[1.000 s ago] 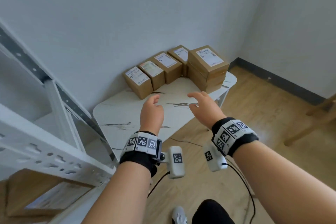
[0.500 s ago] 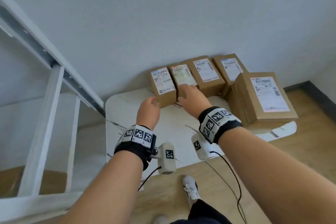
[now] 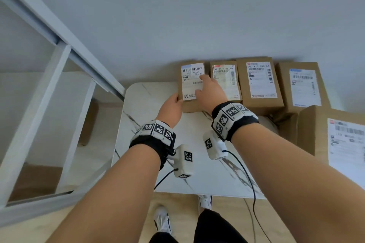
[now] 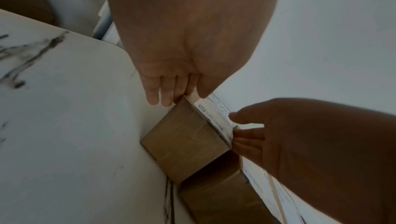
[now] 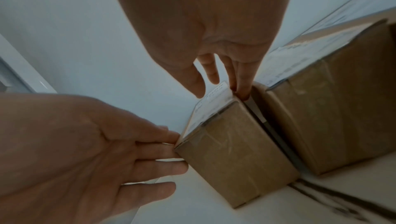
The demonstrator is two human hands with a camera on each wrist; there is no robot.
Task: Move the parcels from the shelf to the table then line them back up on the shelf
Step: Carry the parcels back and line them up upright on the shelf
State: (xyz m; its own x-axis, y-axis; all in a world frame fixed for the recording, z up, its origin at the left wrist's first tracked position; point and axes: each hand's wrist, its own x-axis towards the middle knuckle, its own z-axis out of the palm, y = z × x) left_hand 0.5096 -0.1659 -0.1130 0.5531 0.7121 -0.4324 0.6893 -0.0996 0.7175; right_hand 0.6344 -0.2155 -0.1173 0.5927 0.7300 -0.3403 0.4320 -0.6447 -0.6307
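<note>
Several brown cardboard parcels with white labels stand in a row along the wall on the white marble table (image 3: 150, 124). My left hand (image 3: 176, 100) touches the left side of the leftmost parcel (image 3: 190, 85) with straight fingers (image 4: 163, 92). My right hand (image 3: 205, 89) lies over the same parcel, thumb and forefinger on its label, other fingers (image 5: 242, 90) reaching into the gap beside the second parcel (image 3: 227, 81). Seen from the right wrist, the leftmost parcel (image 5: 233, 156) sits flat on the table between both hands.
The white metal shelf frame (image 3: 59, 59) stands to the left of the table. Two more parcels (image 3: 258, 83) continue the row, and a larger box (image 3: 335, 136) sits at the table's right. Cables hang from my wrists over the wooden floor.
I have stepped closer to the table. Both hands moved forward from over the table's middle onto the leftmost parcel, one at each side.
</note>
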